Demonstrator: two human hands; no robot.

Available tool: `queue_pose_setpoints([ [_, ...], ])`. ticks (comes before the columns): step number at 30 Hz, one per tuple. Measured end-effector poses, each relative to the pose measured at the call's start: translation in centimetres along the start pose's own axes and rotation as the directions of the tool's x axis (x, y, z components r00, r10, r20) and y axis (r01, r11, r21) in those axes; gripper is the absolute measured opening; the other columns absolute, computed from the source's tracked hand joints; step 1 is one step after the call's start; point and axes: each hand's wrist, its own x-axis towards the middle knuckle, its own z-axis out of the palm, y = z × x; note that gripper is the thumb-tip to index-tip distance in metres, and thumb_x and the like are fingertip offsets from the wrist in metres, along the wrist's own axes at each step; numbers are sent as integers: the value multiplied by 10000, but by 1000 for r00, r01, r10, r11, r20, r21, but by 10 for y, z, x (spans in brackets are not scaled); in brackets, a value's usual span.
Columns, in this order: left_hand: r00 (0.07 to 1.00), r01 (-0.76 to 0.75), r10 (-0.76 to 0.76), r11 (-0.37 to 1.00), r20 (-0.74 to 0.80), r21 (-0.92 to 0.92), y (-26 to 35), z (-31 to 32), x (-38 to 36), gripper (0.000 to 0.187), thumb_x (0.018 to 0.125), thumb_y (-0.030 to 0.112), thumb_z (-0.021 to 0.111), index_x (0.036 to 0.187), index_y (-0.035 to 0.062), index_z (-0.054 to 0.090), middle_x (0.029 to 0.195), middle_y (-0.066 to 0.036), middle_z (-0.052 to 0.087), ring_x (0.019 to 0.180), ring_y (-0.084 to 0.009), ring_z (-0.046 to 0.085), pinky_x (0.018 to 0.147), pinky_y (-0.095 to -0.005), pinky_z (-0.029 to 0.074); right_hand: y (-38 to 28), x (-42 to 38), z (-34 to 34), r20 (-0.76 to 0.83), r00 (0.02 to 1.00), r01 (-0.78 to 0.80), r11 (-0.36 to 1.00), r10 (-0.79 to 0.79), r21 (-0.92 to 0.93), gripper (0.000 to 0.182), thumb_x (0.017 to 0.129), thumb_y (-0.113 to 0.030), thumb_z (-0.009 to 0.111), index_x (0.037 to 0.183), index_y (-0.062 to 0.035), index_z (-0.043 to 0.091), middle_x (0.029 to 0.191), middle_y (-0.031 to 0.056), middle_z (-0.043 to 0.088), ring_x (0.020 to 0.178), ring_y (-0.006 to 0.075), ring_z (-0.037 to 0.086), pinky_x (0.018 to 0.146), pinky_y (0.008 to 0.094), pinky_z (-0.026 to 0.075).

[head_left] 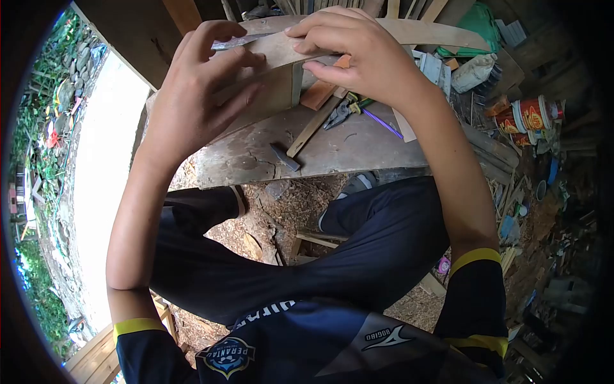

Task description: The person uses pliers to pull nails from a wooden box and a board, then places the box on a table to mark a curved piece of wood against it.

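Observation:
A long, curved piece of pale wood (425,32) arches across the top of the head view, above the workbench (358,153). My right hand (361,54) grips it near the middle, fingers over its face and thumb below its lower edge. At its left part, my left hand (204,80) has its fingers bent but spread, a fingertip right at the wood and the thumb apart. Below the hands lies a hammer (304,136), its dark head toward me. Pliers (339,115) and a thin purple stick (382,123) rest beside it on the bench.
Stacked red-and-white cans (526,118) stand at the right amid scattered scraps. A clear plastic bottle (474,72) lies behind the bench's right side. Wood shavings (268,221) cover the ground between my legs. Bright ground and plants (29,102) show at the left.

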Motion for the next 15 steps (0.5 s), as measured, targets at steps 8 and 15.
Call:
queue_pose_setpoints([
  [8, 978, 192, -179, 974, 107, -122, 1, -3, -2, 266, 938, 65, 725, 1203, 78, 742, 1307, -132, 633, 1102, -329, 703, 937, -403, 570, 1, 4, 1, -61, 998, 32, 998, -29, 50, 196, 873, -189, 781, 1006, -68, 703, 1144, 66, 733, 1093, 305, 691, 975, 460, 533],
  [15, 987, 158, -148, 968, 65, -193, -6, -30, -28, 312, 913, 12, 722, 1224, 17, 720, 1366, -149, 670, 1180, -339, 708, 958, -423, 578, -2, 17, -4, 114, 992, -79, 979, 58, 188, 255, 871, -202, 795, 1011, -35, 664, 1032, 131, 706, 970, 372, 689, 845, 451, 546],
])
